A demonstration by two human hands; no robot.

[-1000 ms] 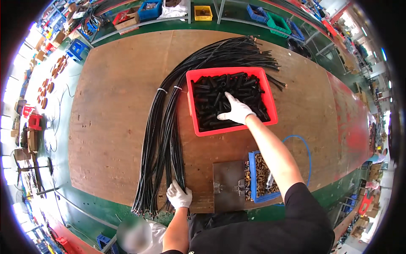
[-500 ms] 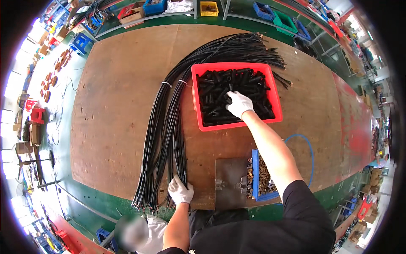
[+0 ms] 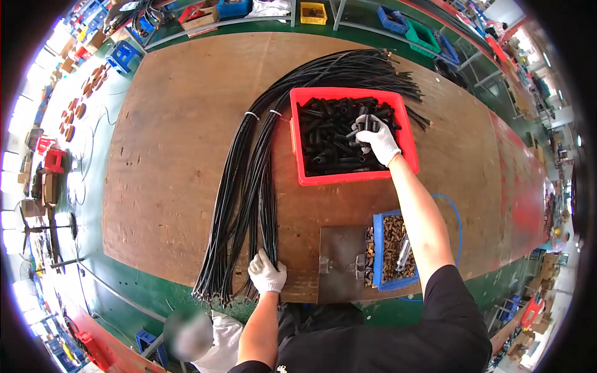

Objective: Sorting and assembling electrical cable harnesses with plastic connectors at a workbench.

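Observation:
My right hand point(image 3: 382, 142), in a white glove, is closed around a few black ribbed sleeves point(image 3: 365, 124) over the right part of a red bin point(image 3: 348, 180). Many similar black tubular sleeves point(image 3: 326, 140) fill that bin. Long black cables point(image 3: 236, 168) curve from behind the bin down to the table's near edge, bound by white ties point(image 3: 251, 115). At their near ends, my gloved left hand point(image 3: 267, 274) has its fingers curled over the right-hand strands. Its palm side is hidden.
Right of my left hand, a dark metal plate point(image 3: 336, 258) lies at the table's near edge. Beside it stands a blue bin point(image 3: 377, 261) of small brass-coloured parts point(image 3: 392, 239) with a silver tool point(image 3: 404, 253) on top. A blue hose point(image 3: 459, 230) loops across the wooden table point(image 3: 161, 155).
My right hand has moved right and slightly up within the red bin, and black sleeves now show in its grasp. My left hand stays at the cable ends. The view has shifted slightly.

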